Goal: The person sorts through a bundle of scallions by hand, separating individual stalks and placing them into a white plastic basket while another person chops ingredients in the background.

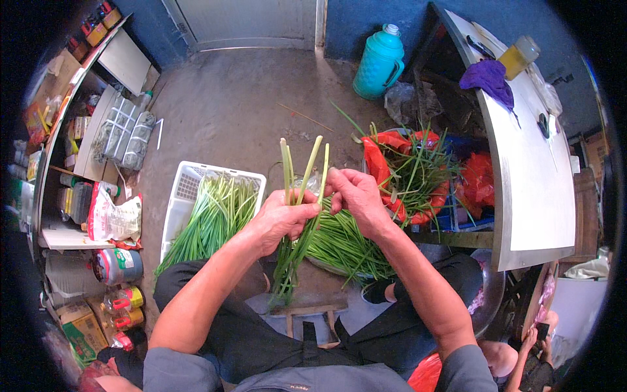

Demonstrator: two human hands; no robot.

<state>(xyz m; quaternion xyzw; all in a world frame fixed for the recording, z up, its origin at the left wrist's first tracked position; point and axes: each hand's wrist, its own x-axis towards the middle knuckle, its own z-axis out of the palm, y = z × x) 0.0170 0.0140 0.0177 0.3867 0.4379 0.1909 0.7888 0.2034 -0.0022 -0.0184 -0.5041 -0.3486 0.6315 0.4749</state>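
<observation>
My left hand (284,218) grips a small bunch of green leafy stalks, likely garlic chives (308,169). Their pale cut ends point up and away from me, and their leaves hang below the hand. Close beside the rightmost stalk is my right hand (355,196), its fingers curled and the fingertips near the stalk; whether they pinch it is unclear. Left of my hands, a white plastic basket (169,228) holds many stalks laid side by side (220,206). Under my right hand lies another heap of green stalks (343,245) on a shallow container, partly hidden by my forearm.
A container lined with a red plastic bag (374,157) holds tangled leaves (421,169). Behind it stands a turquoise thermos flask (379,63). A white-topped table (534,196) is at right, packed shelves (73,166) at left. Another person's hands (529,338) hold a phone at lower right.
</observation>
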